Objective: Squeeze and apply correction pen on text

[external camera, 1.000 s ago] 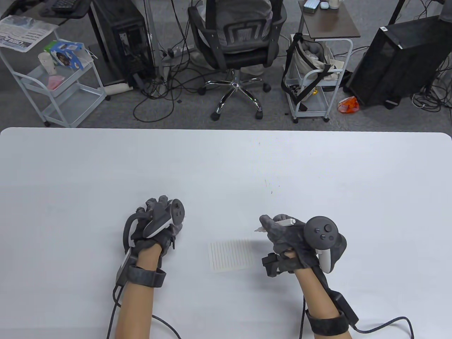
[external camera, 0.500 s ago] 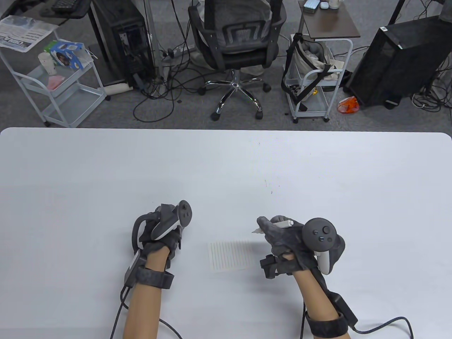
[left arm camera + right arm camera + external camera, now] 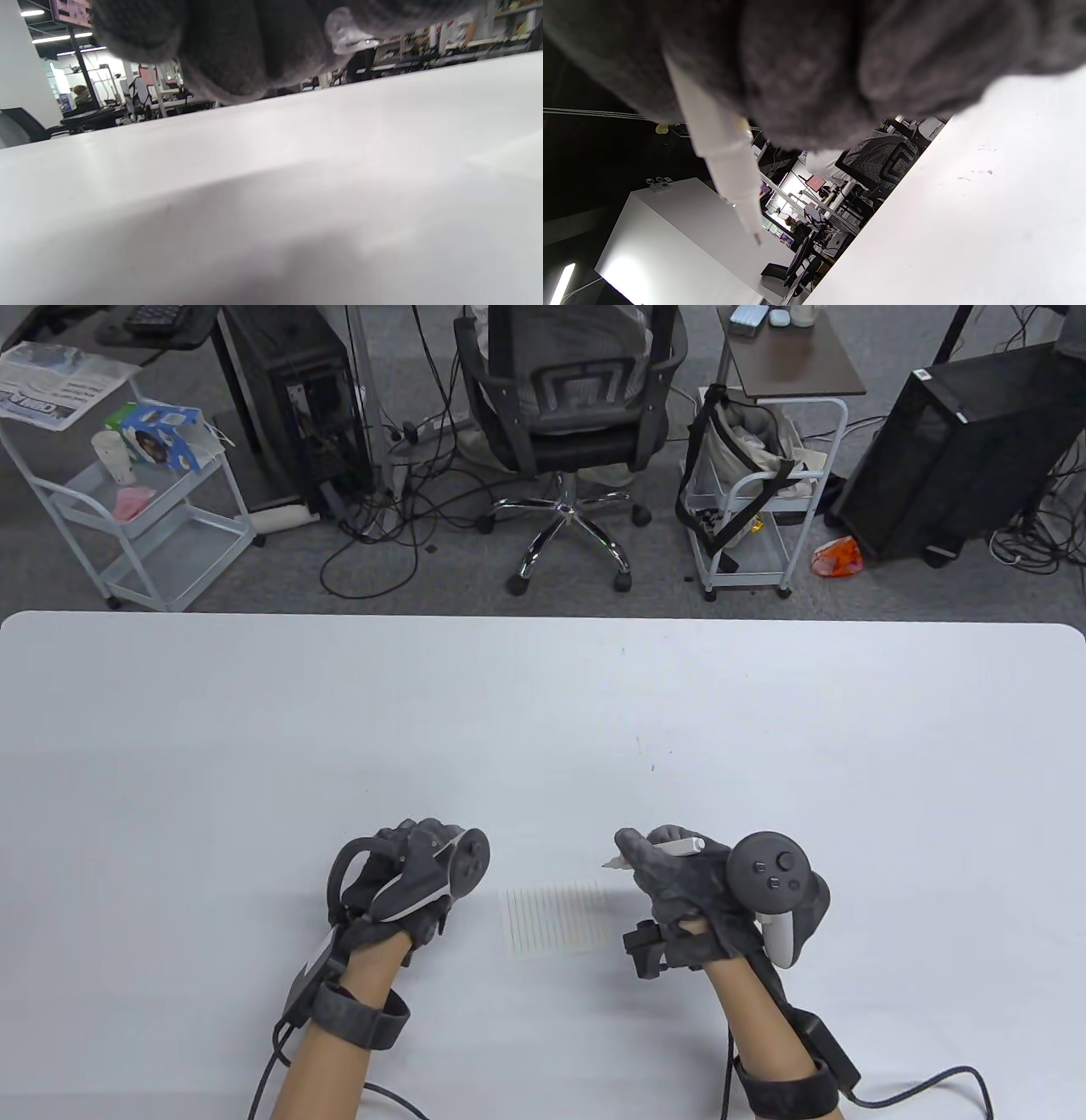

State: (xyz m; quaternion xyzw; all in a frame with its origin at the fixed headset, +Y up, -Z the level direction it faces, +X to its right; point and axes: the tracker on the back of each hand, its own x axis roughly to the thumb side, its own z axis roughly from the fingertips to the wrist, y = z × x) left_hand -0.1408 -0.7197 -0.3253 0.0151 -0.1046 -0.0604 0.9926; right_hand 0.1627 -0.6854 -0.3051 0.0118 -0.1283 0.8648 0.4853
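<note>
The right hand (image 3: 687, 874) is gripping the white correction pen (image 3: 670, 846), tip hanging just above the lined paper (image 3: 556, 919) lying on the bench (image 3: 543, 704). The left hand (image 3: 407, 882) is resting curled beside the paper, its grip holding nothing visible.

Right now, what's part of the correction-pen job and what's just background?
In the job: correction pen, held in right hand; lined paper on table; left hand beside the paper.

Background: office chair, two wire carts, PC tower.
</note>
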